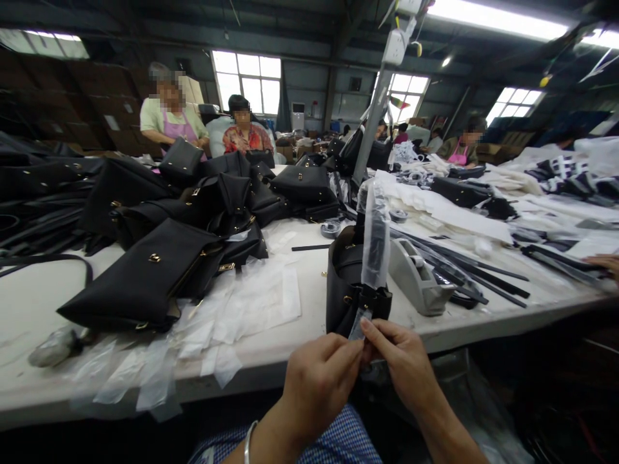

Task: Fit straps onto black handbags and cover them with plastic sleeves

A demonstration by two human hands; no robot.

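Observation:
At the table's front edge, my left hand (pixel 323 368) and my right hand (pixel 399 354) meet, both closed on a small strip of clear plastic wrap (pixel 358 325). The strip lies against the side of a black handbag (pixel 341 283) that stands upright with its top open. A longer clear plastic sleeve (pixel 376 238) covers the bag's raised strap or handle above my fingers. Gold-coloured fittings show on the bag. My fingertips overlap, so exactly what lies between them is partly hidden.
Right of the bag stands a grey tape dispenser (pixel 420 277), with black straps (pixel 483 274) behind it. Black handbags (pixel 149 270) pile up at left. Clear plastic sleeves (pixel 157 377) overhang the table edge. A metal post (pixel 372 129) rises mid-table. Several people work across the table.

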